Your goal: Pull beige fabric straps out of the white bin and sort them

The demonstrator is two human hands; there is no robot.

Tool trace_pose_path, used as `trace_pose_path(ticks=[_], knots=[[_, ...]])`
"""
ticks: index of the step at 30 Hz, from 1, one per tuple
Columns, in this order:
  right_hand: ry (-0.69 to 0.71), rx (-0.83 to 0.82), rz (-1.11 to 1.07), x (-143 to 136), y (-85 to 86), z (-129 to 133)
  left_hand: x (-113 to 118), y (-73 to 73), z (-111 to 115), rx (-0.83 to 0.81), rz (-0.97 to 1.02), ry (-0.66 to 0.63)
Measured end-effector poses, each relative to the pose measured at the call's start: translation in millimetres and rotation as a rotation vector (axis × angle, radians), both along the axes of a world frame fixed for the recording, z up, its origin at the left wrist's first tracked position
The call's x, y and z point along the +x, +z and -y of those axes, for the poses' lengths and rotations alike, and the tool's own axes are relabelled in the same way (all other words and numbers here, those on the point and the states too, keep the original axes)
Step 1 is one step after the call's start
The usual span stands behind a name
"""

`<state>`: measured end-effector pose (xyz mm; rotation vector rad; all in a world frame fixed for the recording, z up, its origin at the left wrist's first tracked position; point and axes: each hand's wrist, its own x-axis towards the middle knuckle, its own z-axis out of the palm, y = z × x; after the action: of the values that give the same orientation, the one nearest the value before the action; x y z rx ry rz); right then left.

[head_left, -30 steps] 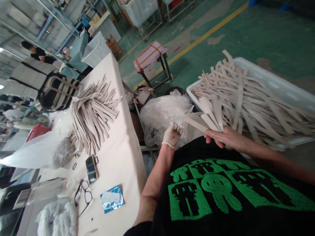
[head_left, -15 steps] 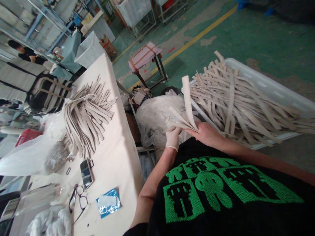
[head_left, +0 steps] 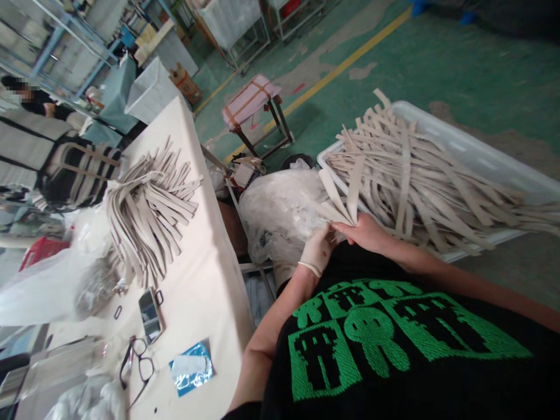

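Several beige fabric strips [head_left: 355, 184] fan upward from between my two hands, in front of my body. My right hand [head_left: 368, 233], bare, is closed around their lower part, thumb toward the left. Against it, my left hand [head_left: 314, 252], in a pale glove, is closed at the base of the same strips; its fingertips are partly hidden. Just beyond my right hand, a white plastic bin [head_left: 466, 143] holds a heap of similar strips [head_left: 406, 181]. Another bundle of strips [head_left: 151, 221], tied near its top, lies on the cream-covered table [head_left: 214, 291] to the left.
On the table are a phone [head_left: 150, 315], eyeglasses [head_left: 142, 361], a blue packet [head_left: 191, 367] and clear plastic bags [head_left: 52, 286]. Clear plastic [head_left: 284, 201] bulges between table and bin. A pink-topped stool [head_left: 251, 102] stands beyond. A person [head_left: 37, 102] is at far left.
The strips in my hands have spread apart, one tilting right toward the bin. My left hand has shifted slightly down and closer against my right hand. The whole view has slid a little.
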<state>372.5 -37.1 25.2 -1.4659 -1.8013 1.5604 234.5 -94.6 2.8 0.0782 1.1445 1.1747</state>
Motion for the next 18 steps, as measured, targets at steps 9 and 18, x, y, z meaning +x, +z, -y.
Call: trace_pose_path(ticks=[9, 18], knots=[[0.059, -0.019, -0.055, 24.5, -6.7, 2.6, -25.9, -7.8, -3.1, -0.029, -0.121, 0.094], [0.217, -0.131, -0.018, 34.8, 19.7, 26.3, -30.2, 7.6, -17.2, -0.048, -0.038, 0.223]])
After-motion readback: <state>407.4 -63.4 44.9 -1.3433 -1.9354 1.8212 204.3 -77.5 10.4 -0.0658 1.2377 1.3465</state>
